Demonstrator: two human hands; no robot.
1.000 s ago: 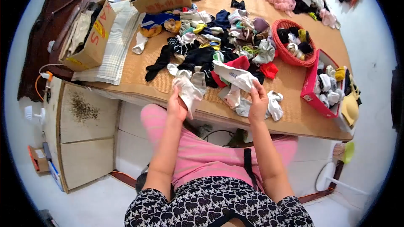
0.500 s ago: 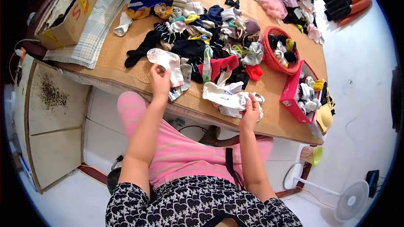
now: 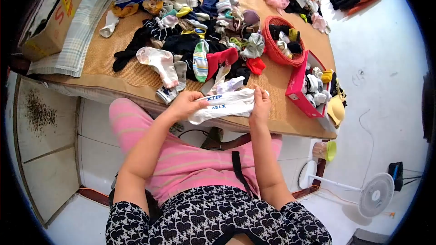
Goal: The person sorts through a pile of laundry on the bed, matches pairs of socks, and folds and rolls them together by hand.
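A pair of white socks (image 3: 231,103) with blue XTEP lettering is stretched between my two hands at the table's front edge. My left hand (image 3: 190,104) pinches them at one end, the thumb on top. At the other end, my right hand (image 3: 260,104) grips them between thumb and fingers. Just beyond my left hand lie a white sock with a pink cuff (image 3: 159,63) and a grey-white sock (image 3: 178,79). A striped green and white sock (image 3: 200,61) and a red sock (image 3: 221,60) lie behind the held pair, at the front of a mixed pile.
To the right stand a red woven basket (image 3: 271,50) and a pink box (image 3: 295,90), both holding rolled socks. A beige bra cup (image 3: 336,110) sits beside the box. Cardboard boxes (image 3: 56,29) stand at the back left. A white fan (image 3: 376,195) is at lower right.
My left hand has let go of the pink-cuffed sock and moved right to grip the white XTEP socks. Both hands now hold them, lifted and stretched. The view has shifted slightly.
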